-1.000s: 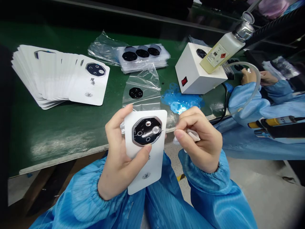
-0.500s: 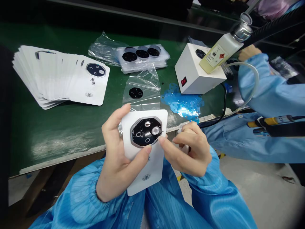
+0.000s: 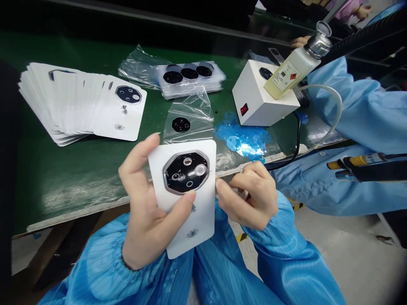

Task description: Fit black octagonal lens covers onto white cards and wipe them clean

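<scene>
A white phone back cover (image 3: 203, 220) is in my left hand (image 3: 149, 207), my thumb pressing its face below the lens and my fingers round its left side. An octagonal black camera lens plate (image 3: 178, 178) with several round openings sits in the cover's upper part, glossy with pale specks. Just off the cover's right edge, my right hand (image 3: 249, 195) is curled, thumb and index finger close together. Whatever lies inside its fingers, if anything, is hidden.
On the green bench lie fanned white back covers (image 3: 73, 106), a bagged black lens plate (image 3: 181, 124), a stack of lens plates (image 3: 190, 80) and blue film pieces (image 3: 244, 135). A white box (image 3: 260, 101) carries a pump bottle (image 3: 289, 72). A co-worker's blue sleeve (image 3: 359, 97) is at right.
My left hand and the cover have shifted left. My right fingertips have come away from the lens plate's lower right edge to beside the cover. The co-worker's arm has moved.
</scene>
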Tool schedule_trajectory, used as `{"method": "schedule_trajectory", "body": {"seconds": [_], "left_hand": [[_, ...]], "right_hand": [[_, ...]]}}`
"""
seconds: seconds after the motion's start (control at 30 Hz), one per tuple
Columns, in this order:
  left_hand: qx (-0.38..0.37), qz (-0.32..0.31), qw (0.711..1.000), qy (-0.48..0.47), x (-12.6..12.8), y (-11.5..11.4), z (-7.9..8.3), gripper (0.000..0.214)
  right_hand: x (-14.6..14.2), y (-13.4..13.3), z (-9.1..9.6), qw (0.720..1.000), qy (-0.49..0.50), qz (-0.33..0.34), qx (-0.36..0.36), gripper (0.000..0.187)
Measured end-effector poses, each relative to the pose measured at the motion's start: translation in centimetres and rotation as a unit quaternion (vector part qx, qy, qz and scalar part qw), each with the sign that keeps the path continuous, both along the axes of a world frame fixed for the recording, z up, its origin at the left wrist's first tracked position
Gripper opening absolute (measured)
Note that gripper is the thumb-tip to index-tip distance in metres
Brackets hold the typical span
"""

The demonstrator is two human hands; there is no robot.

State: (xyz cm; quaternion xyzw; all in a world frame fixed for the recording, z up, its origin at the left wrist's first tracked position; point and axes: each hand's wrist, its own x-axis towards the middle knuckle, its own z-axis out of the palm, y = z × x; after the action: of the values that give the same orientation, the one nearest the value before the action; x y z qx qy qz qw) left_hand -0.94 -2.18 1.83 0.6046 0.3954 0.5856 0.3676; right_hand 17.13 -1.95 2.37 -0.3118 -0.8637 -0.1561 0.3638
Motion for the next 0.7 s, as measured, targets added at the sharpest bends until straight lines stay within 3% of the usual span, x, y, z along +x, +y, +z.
{"method": "schedule_trajectory", "body": {"seconds": [0.17,0.3,0.47,0.7], "left_hand": [[-0.043,-0.034,0.999,0.001,-0.2,-0.2,0.0,0.083],[-0.007,-0.025,0.999,0.030,-0.1,-0.3,-0.1,0.082],[0.002,-0.022,0.999,0.046,0.1,-0.5,0.1,0.082],[-0.007,-0.035,0.999,0.016,0.4,-0.5,0.0,0.081]], "right_hand": [[-0.1,0.0,0.3,0.996,0.078,0.029,-0.041,0.020],[-0.7,0.4,1.3,0.978,0.163,0.013,-0.130,0.018],[-1.1,0.8,1.7,0.962,0.186,-0.003,-0.200,0.012],[-1.3,0.6,1.6,0.953,0.194,0.006,-0.234,0.010]]}}
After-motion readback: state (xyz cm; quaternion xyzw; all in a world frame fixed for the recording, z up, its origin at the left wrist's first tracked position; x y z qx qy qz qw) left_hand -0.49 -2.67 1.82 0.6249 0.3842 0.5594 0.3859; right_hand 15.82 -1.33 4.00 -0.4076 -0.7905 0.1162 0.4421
